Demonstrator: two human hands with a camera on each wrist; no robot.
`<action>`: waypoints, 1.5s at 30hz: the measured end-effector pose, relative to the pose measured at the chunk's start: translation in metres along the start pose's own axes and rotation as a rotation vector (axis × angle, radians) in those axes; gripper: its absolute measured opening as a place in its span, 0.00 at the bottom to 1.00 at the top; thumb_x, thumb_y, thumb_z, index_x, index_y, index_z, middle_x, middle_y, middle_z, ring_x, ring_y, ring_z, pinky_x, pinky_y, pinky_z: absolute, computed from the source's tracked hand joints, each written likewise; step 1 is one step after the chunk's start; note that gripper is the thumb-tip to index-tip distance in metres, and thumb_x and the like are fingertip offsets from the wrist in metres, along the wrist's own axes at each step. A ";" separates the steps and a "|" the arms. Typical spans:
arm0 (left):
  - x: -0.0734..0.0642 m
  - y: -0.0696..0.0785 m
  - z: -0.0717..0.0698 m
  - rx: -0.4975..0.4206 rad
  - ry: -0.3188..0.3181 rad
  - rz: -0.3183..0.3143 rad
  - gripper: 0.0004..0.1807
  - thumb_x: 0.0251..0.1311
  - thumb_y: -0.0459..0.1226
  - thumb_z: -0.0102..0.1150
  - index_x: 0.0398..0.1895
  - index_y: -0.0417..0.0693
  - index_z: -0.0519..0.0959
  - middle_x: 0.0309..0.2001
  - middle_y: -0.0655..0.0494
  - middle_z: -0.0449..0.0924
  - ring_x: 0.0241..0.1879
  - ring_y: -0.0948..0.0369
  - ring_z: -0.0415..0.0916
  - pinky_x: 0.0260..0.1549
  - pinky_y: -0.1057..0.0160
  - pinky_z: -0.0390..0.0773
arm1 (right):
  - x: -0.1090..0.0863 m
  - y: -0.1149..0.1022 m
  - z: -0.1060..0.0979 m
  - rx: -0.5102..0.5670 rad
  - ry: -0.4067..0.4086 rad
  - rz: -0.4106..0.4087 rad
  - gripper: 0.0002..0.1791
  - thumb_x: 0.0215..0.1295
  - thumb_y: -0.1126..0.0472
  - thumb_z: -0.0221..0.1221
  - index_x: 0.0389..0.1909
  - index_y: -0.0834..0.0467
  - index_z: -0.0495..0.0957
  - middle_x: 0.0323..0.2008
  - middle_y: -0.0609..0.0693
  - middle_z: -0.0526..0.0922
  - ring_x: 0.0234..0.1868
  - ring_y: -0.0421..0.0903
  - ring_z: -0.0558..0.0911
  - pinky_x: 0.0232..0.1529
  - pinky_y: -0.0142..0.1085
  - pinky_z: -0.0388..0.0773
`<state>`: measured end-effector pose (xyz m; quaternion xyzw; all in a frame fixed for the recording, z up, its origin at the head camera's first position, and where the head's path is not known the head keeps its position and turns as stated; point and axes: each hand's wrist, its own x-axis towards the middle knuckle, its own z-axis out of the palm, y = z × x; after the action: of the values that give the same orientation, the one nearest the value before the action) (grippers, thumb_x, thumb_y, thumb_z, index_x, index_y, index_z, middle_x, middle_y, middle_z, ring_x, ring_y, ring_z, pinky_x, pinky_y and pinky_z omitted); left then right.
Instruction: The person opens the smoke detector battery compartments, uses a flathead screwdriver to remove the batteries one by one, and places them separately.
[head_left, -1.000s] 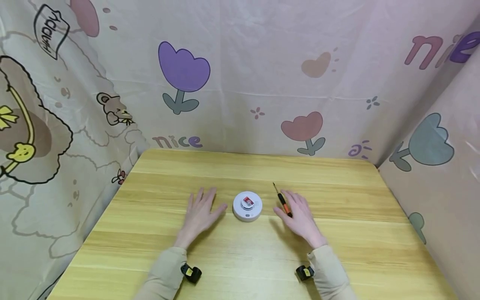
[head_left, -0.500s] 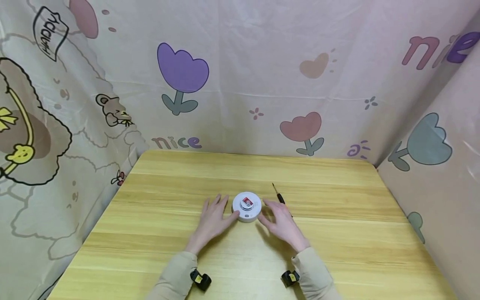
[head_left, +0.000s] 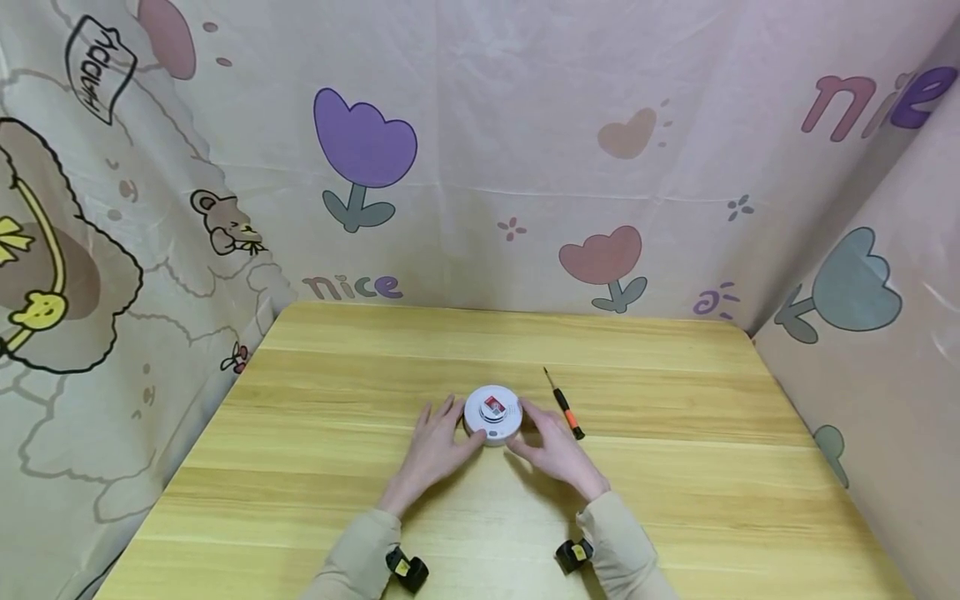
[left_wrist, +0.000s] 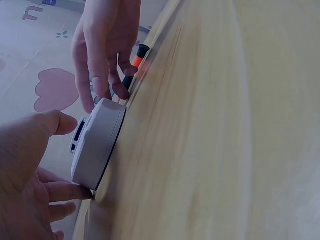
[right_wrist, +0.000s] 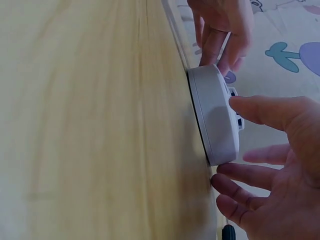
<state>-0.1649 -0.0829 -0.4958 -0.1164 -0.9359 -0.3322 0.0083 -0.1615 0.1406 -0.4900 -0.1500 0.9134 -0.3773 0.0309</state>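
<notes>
A round white smoke detector (head_left: 492,410) with a red-and-white label lies flat on the wooden table. My left hand (head_left: 433,450) holds its left side, thumb at the near edge and fingers along the rim. On the opposite side my right hand (head_left: 558,454) holds the rim between thumb and fingers. Seen from the left wrist, fingertips meet the low edge of the smoke detector (left_wrist: 102,142). The right wrist view shows the right thumb over the top of the smoke detector (right_wrist: 215,120) and fingers by its lower edge.
A small screwdriver (head_left: 567,410) with a black and orange handle lies just right of my right hand, tip pointing away. Printed curtains (head_left: 480,167) hang behind the table (head_left: 675,517) and along both sides. Each sleeve carries a black wrist camera (head_left: 408,573).
Both hands have moved inward from the table on either side to the smoke detector and now hold it. The right hand has left the screwdriver's side, uncovering its handle.
</notes>
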 end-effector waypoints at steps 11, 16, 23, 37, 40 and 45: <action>-0.002 0.001 0.003 -0.013 0.008 0.015 0.38 0.60 0.51 0.61 0.69 0.39 0.70 0.70 0.35 0.70 0.74 0.40 0.61 0.77 0.34 0.48 | -0.001 0.001 0.000 0.005 -0.040 0.055 0.44 0.61 0.53 0.69 0.76 0.59 0.61 0.65 0.62 0.77 0.68 0.60 0.71 0.69 0.63 0.69; -0.003 -0.001 0.004 -0.014 0.012 0.032 0.42 0.53 0.46 0.67 0.69 0.34 0.69 0.70 0.32 0.69 0.73 0.39 0.62 0.77 0.33 0.48 | 0.000 0.003 0.002 0.018 -0.043 0.045 0.46 0.59 0.55 0.71 0.76 0.59 0.61 0.62 0.62 0.78 0.67 0.60 0.72 0.70 0.61 0.68; -0.003 0.000 0.004 -0.065 0.046 0.045 0.42 0.46 0.35 0.76 0.67 0.34 0.71 0.64 0.36 0.77 0.66 0.38 0.72 0.73 0.35 0.61 | 0.000 0.006 0.003 0.076 -0.029 -0.023 0.46 0.53 0.67 0.71 0.74 0.63 0.62 0.52 0.59 0.83 0.58 0.55 0.78 0.67 0.56 0.73; -0.006 0.002 0.008 -0.255 0.113 0.055 0.43 0.42 0.35 0.79 0.66 0.37 0.73 0.59 0.40 0.80 0.63 0.45 0.77 0.65 0.47 0.75 | 0.002 0.010 0.007 0.255 0.123 -0.044 0.36 0.52 0.76 0.69 0.66 0.64 0.73 0.51 0.64 0.86 0.49 0.56 0.88 0.55 0.40 0.85; -0.006 0.001 0.004 -0.309 0.110 0.075 0.42 0.41 0.34 0.79 0.65 0.38 0.74 0.58 0.40 0.81 0.61 0.46 0.80 0.64 0.50 0.77 | 0.001 0.014 0.006 0.292 0.116 -0.039 0.37 0.52 0.75 0.70 0.66 0.63 0.73 0.52 0.63 0.86 0.49 0.55 0.88 0.55 0.39 0.84; -0.006 0.002 -0.004 -0.330 0.120 0.132 0.39 0.40 0.37 0.80 0.62 0.39 0.77 0.55 0.40 0.84 0.55 0.46 0.84 0.58 0.51 0.81 | -0.002 0.022 0.002 0.373 0.068 -0.064 0.37 0.53 0.71 0.70 0.67 0.64 0.72 0.57 0.66 0.83 0.51 0.59 0.87 0.56 0.40 0.84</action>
<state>-0.1587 -0.0856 -0.4921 -0.1574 -0.8568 -0.4865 0.0665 -0.1650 0.1543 -0.5066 -0.1576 0.8228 -0.5458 0.0154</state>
